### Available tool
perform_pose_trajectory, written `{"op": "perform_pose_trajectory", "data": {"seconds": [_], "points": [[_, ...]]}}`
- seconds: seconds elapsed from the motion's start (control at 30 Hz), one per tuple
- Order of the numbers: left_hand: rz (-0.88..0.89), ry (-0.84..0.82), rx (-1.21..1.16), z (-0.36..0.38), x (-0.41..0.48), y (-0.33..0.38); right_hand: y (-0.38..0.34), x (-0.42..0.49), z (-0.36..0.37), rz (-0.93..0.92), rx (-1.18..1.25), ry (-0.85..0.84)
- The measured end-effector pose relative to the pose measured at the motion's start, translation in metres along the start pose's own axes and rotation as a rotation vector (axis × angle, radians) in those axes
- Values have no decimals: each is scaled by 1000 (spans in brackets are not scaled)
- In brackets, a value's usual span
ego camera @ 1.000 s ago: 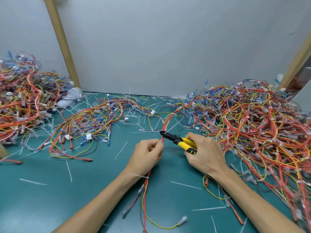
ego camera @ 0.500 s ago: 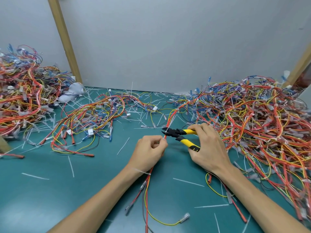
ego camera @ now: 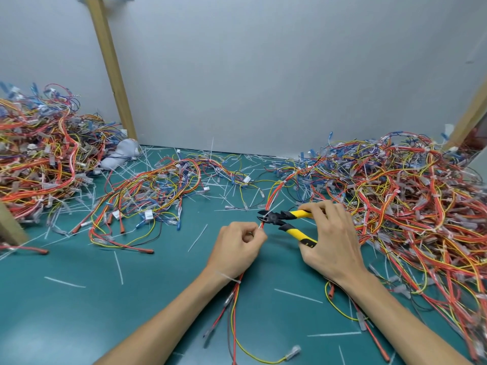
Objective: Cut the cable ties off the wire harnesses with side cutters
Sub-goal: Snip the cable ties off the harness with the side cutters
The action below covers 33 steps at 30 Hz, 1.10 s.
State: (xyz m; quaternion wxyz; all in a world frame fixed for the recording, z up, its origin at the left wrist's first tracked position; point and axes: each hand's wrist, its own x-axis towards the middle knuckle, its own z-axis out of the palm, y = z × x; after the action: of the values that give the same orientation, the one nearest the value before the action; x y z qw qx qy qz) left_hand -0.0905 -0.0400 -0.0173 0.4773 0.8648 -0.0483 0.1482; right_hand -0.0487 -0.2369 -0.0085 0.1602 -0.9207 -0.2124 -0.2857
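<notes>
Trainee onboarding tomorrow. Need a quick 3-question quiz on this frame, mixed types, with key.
1. True or false: the right hand grips the side cutters by their yellow handles.
2. The cutter tips are: A) at the harness, just above the left hand; B) set down, untouched; C) pointing back at the person.
3. What colour is the mat?
Key: 1 true; 2 A; 3 teal.
</notes>
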Motion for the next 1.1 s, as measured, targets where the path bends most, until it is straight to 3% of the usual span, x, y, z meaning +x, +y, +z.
{"op": "perform_pose_trajectory", "data": {"seconds": [1.1], "points": [[37,-4,31,0,-4,3,0,-2,0,19,-45,-69]]}}
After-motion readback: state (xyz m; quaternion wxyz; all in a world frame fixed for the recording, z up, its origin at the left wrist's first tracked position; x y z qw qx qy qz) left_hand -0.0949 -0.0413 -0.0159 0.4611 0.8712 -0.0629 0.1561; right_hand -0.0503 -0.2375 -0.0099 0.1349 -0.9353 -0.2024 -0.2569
